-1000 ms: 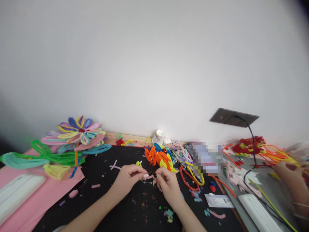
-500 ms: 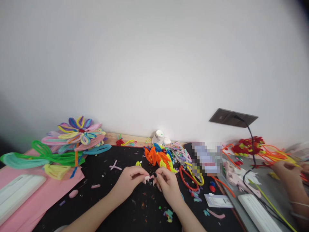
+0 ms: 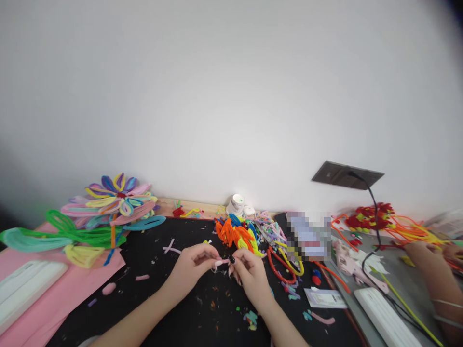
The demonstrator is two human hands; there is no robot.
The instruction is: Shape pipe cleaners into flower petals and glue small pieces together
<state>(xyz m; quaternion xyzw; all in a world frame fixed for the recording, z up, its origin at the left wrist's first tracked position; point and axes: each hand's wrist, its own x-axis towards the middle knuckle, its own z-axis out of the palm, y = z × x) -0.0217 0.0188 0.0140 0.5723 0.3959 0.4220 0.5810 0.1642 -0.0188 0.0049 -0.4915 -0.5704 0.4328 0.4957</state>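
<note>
A small pink piece (image 3: pixel 224 261) spans the short gap between my two hands, low over the black mat (image 3: pixel 144 299). My left hand (image 3: pixel 197 265) pinches its left end between thumb and forefinger. On the other side, the fingertips of my right hand (image 3: pixel 246 270), one with a dark nail, grip the right end. Orange loops (image 3: pixel 237 235) of fuzzy stem lie just behind my hands. Left of my left hand rests a crossed lilac piece (image 3: pixel 171 247).
A colourful fuzzy flower (image 3: pixel 122 195) and green loops (image 3: pixel 65 230) lie at left on pink paper (image 3: pixel 83 284). At right are a pink glue gun (image 3: pixel 352 267), a black cable (image 3: pixel 376 217), a white power strip (image 3: pixel 383 315) and another person's hands (image 3: pixel 425 265).
My hands are slightly farther apart, and more of the pink piece shows between them. The view has shifted slightly. At right, the other person's hands have moved a little.
</note>
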